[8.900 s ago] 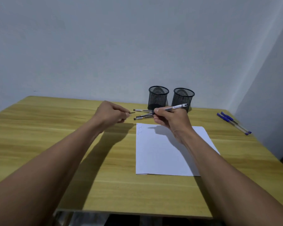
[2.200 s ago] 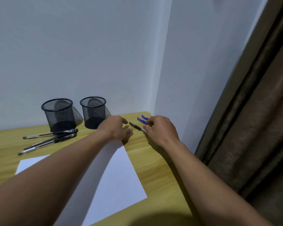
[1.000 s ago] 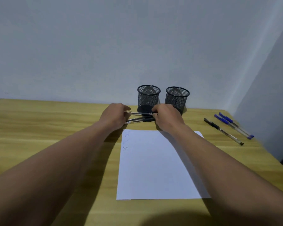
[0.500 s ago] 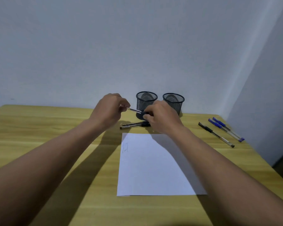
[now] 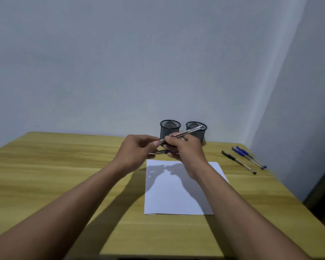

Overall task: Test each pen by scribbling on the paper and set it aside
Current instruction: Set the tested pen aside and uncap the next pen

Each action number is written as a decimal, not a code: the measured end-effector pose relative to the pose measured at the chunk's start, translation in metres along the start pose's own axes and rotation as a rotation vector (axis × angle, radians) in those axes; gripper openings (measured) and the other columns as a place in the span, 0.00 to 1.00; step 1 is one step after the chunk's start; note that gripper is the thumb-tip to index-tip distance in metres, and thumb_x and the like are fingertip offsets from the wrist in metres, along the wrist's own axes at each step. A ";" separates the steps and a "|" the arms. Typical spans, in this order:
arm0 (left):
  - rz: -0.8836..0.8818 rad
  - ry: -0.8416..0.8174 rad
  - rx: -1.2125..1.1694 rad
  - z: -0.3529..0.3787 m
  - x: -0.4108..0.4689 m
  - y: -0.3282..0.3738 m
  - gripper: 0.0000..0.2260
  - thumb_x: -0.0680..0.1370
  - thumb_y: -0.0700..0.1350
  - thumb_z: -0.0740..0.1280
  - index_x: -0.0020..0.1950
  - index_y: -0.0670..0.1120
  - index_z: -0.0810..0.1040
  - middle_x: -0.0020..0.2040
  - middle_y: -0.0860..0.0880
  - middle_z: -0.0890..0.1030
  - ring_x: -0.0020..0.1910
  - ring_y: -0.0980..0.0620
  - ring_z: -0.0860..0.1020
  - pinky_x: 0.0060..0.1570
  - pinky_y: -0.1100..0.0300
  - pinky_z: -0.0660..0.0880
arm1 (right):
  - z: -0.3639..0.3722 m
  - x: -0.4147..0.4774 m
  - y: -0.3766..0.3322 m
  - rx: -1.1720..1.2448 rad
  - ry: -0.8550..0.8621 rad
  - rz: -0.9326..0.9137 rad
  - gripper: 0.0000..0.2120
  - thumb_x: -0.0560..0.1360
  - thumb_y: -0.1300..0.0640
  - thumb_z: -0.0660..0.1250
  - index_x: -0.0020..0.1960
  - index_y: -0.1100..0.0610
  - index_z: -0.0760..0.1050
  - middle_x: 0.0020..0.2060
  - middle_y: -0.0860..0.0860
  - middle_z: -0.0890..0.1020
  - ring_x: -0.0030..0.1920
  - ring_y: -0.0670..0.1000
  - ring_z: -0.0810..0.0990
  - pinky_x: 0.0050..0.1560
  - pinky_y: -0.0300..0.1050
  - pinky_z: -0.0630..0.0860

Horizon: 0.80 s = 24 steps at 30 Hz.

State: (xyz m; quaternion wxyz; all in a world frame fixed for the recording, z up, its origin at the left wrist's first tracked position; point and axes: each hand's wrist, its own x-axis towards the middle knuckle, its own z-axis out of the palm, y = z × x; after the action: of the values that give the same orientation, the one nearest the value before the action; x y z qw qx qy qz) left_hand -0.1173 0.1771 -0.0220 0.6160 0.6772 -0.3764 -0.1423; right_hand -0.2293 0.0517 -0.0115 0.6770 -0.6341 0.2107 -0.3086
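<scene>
Head view: both hands raised above the far edge of the paper (image 5: 178,190), just in front of two black mesh cups (image 5: 170,128). Right hand (image 5: 184,149) is closed around a clear pen (image 5: 186,132), barrel running up and right from its fingers, far end crossing in front of the right mesh cup's rim. Left hand (image 5: 137,151) is just left of it, thumb and fingers pinched together at the pen's near left end; whether it grips the cap or the tip cannot be made out, blurry. The two hands nearly touch at that end of the pen. Below the hands, more dark pens (image 5: 161,152) lie on the wooden table (image 5: 54,175) just beyond the paper's far edge, mostly hidden by fingers, count unclear. Paper is white, lies flat at table centre, a faint scribble (image 5: 150,173) near its far left corner, hand shadows falling across its far half. Far right of the table, well apart from the hands: one black pen (image 5: 238,162) and two blue-capped pens (image 5: 249,157) lying side by side, angled near-right, close to the right wall. Both forearms bare, reaching in from the near edge.
</scene>
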 end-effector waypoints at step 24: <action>-0.070 0.173 0.070 -0.049 0.009 -0.004 0.03 0.76 0.38 0.72 0.45 0.43 0.86 0.35 0.47 0.84 0.33 0.53 0.79 0.49 0.54 0.82 | 0.004 0.014 0.014 0.308 0.099 -0.015 0.04 0.76 0.69 0.71 0.42 0.65 0.81 0.32 0.55 0.82 0.33 0.49 0.81 0.39 0.36 0.83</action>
State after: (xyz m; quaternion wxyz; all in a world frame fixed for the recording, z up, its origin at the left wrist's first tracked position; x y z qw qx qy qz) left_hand -0.0776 0.2067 -0.0130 0.6167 0.7208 -0.3029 -0.0914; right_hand -0.2149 0.0452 -0.0233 0.7525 -0.5086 0.1891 -0.3732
